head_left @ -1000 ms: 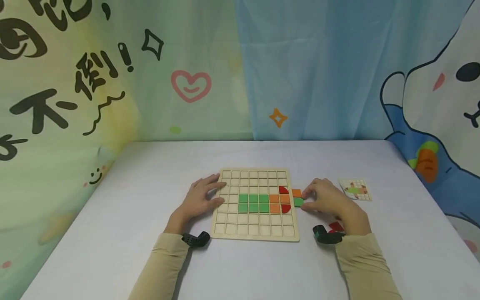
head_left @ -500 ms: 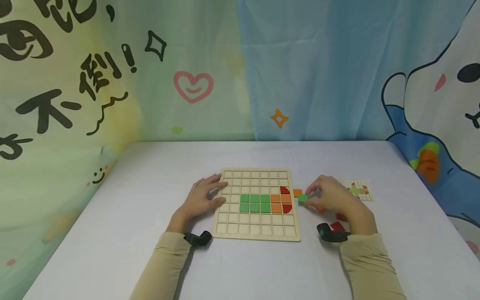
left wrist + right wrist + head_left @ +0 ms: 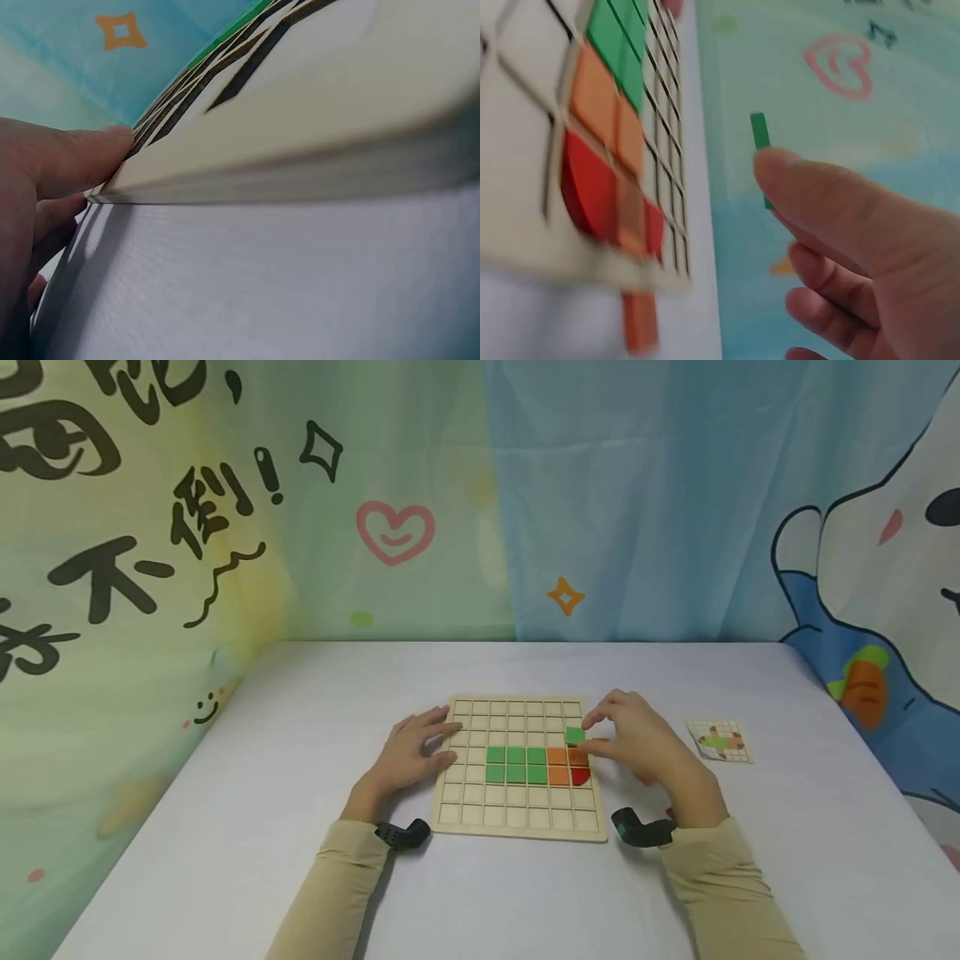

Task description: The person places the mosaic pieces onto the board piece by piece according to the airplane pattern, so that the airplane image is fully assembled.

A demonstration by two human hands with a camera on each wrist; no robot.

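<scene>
Head view, board (image 3: 520,822): six green squares (image 3: 516,774), three orange squares (image 3: 558,776) on it.
Head view, hands: left hand (image 3: 411,752) has fingers spread; right hand (image 3: 637,739) pinches one green piece (image 3: 575,736) over the board's right side.
Left wrist view, board edge: left hand touches it.
Right wrist view, red pieces (image 3: 589,187): two; one loose orange piece (image 3: 640,322) just beside the board.

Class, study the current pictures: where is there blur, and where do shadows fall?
Head view: fairly even light, with a soft shadow on the white table beside the left sleeve; left wrist view: the near edge of the board blurs towards the right, and a shadow streaks the table at lower left; right wrist view: the red piece looks smeared, the held green piece crisper.
</scene>
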